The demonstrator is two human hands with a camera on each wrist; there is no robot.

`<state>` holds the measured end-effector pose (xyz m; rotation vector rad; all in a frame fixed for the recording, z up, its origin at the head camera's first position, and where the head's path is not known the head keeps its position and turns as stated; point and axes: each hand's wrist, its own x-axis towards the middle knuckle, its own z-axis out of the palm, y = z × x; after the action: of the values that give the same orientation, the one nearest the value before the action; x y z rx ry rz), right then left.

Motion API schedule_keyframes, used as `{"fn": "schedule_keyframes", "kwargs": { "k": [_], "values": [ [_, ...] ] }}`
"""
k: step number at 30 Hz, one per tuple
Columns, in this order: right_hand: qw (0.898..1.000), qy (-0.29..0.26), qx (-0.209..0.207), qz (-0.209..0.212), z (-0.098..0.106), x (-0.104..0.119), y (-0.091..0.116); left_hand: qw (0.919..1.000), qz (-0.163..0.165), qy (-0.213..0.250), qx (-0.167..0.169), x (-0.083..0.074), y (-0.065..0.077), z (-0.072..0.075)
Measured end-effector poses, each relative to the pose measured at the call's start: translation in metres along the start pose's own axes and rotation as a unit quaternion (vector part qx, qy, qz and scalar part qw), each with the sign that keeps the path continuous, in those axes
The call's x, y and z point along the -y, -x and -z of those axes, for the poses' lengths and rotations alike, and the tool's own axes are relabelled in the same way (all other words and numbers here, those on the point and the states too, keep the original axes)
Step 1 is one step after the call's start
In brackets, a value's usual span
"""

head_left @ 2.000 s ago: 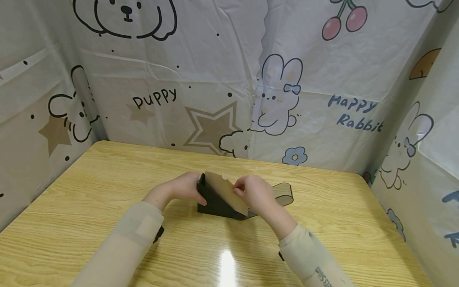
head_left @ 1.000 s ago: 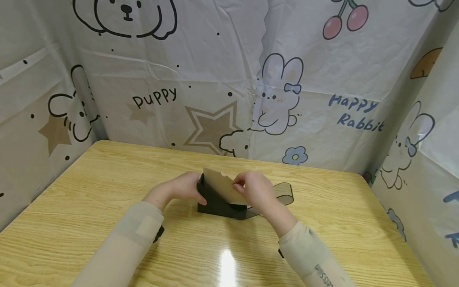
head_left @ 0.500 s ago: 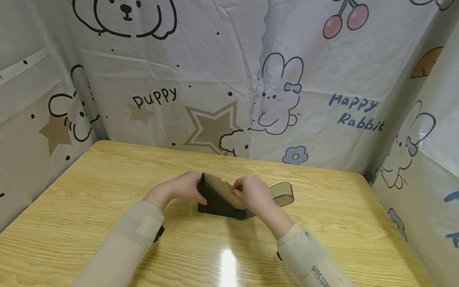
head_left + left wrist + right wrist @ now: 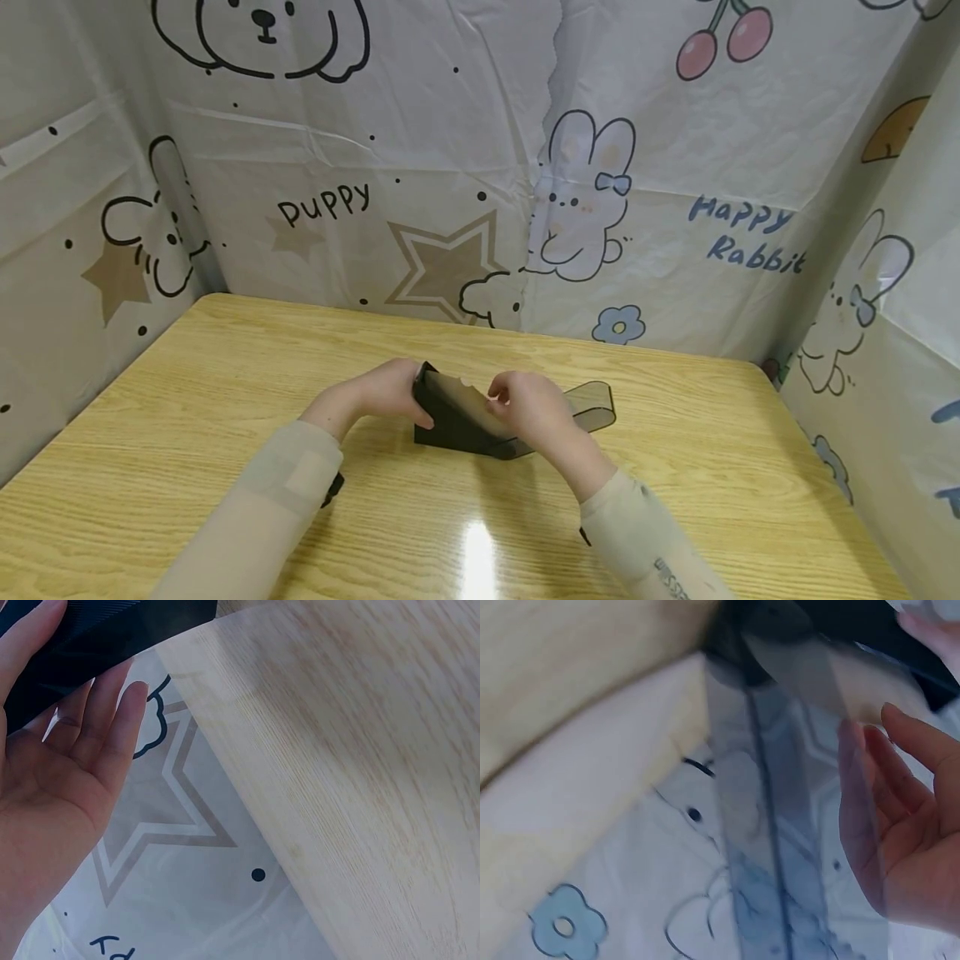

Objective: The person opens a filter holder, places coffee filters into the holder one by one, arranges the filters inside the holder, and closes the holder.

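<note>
A black box (image 4: 453,432) stands on the table, its sloping top facing right. My left hand (image 4: 386,392) grips its left end, thumb on the near side; the left wrist view shows the fingers under the black wall (image 4: 112,641). A brown cardboard panel (image 4: 463,402) with a small notch lies sunk in the box top. My right hand (image 4: 534,404) is at the panel's right edge, thumb and index finger parted, with nothing plainly between them. In the right wrist view, a see-through plastic flap (image 4: 739,787) partly overlaps that hand. The box's inside is hidden.
The plastic flap's rounded end (image 4: 596,404) sticks out to the right behind the right hand. A wood-grain table (image 4: 247,367) lies beneath. White printed cloth (image 4: 420,150) hangs along the back and both sides.
The cardboard panel was lifted above the box a second ago and has come down into it. My right thumb and index finger have parted at its edge. The left hand holds still.
</note>
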<state>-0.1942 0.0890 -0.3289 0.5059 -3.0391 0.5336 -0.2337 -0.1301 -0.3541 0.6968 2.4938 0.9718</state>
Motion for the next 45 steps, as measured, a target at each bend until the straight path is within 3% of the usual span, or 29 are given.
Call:
{"fn": "schedule_keyframes", "kwargs": {
  "k": [5, 9, 14, 16, 19, 24, 27, 29, 38, 45],
  "values": [
    [0.998, -0.041, -0.054, -0.015, 0.041, -0.006, 0.008, 1.0, 0.003, -0.002, 0.001, -0.001, 0.0, 0.0],
    [0.99, -0.085, -0.107, -0.046, 0.075, -0.024, 0.015, 1.0, 0.007, -0.003, 0.0, -0.001, 0.0, 0.0],
    [0.979, -0.114, -0.141, -0.096, 0.093, -0.059, 0.019, 1.0, 0.004, -0.003, -0.001, -0.001, 0.0, 0.0],
    [0.977, -0.109, -0.148, -0.112, 0.089, -0.076, 0.018, 1.0, 0.003, -0.003, -0.001, -0.001, 0.001, 0.0],
    [0.979, -0.083, -0.123, -0.142, 0.073, -0.099, 0.012, 1.0, 0.007, -0.006, -0.002, -0.002, 0.001, 0.0],
    [0.984, -0.026, 0.009, -0.174, 0.034, -0.12, 0.003, 0.9999, 0.01, -0.011, -0.003, -0.002, 0.001, 0.0],
    [0.981, -0.022, 0.083, -0.174, 0.019, -0.117, 0.001, 0.9999, 0.007, -0.011, -0.002, -0.001, 0.001, 0.0],
    [0.977, -0.038, 0.111, -0.177, 0.014, -0.11, 0.002, 0.9999, 0.005, -0.011, -0.003, -0.001, 0.0, 0.0],
    [0.968, -0.143, 0.084, -0.186, 0.011, -0.088, 0.008, 1.0, 0.006, -0.006, -0.002, -0.002, 0.001, 0.0],
    [0.971, -0.112, 0.061, -0.2, 0.009, -0.093, 0.006, 1.0, 0.007, -0.004, -0.002, -0.002, 0.0, 0.0]
  ]
}}
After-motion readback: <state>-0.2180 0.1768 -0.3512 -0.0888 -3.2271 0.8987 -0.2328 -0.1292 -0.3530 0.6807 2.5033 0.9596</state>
